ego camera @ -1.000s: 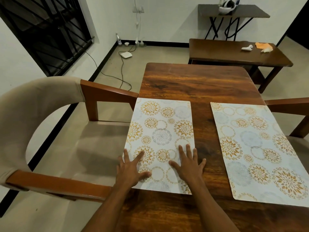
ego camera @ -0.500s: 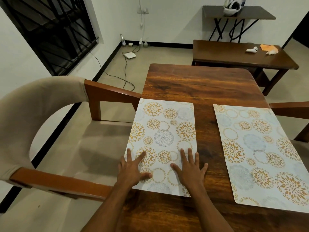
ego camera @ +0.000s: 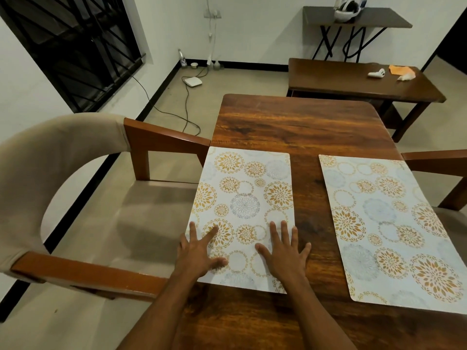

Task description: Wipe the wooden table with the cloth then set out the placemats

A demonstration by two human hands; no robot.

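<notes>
Two placemats are out on the wooden table (ego camera: 290, 127), both lying flat, both white with gold and grey round flower prints. The left placemat (ego camera: 247, 188) runs along the table's left edge. The right placemat (ego camera: 379, 223) sits toward the right edge, well apart from the first, with a strip of bare wood between them.

You have both hands on the near end of the left placemat, palms down. Your left hand (ego camera: 197, 253) lies flat with fingers fanned wide at the near left corner, its outer side reaching the mat's left edge. Your right hand (ego camera: 285, 253) also lies flat with fingers spread at the near right corner, and its outer fingers reach past the mat's right edge onto the wood. Neither hand pinches or lifts anything.

Two chairs show. The left chair (ego camera: 50, 152), with a beige padded back and wooden armrests, stands right against the table's left side. Of the right chair (ego camera: 434, 157) only an armrest, a leg and a bit of seat are in view.

Two more tables stand behind. The brown table (ego camera: 341, 82) is just past the far right corner, and the small dark table (ego camera: 353, 18) is at the wall.

The brown table carries three things: one orange cloth (ego camera: 400, 69) and two small white items, too small to tell what. The dark table holds a white object that I can't identify.

One barred window (ego camera: 70, 46) is on the left wall. One white box (ego camera: 192, 81) lies on the floor with cables.
</notes>
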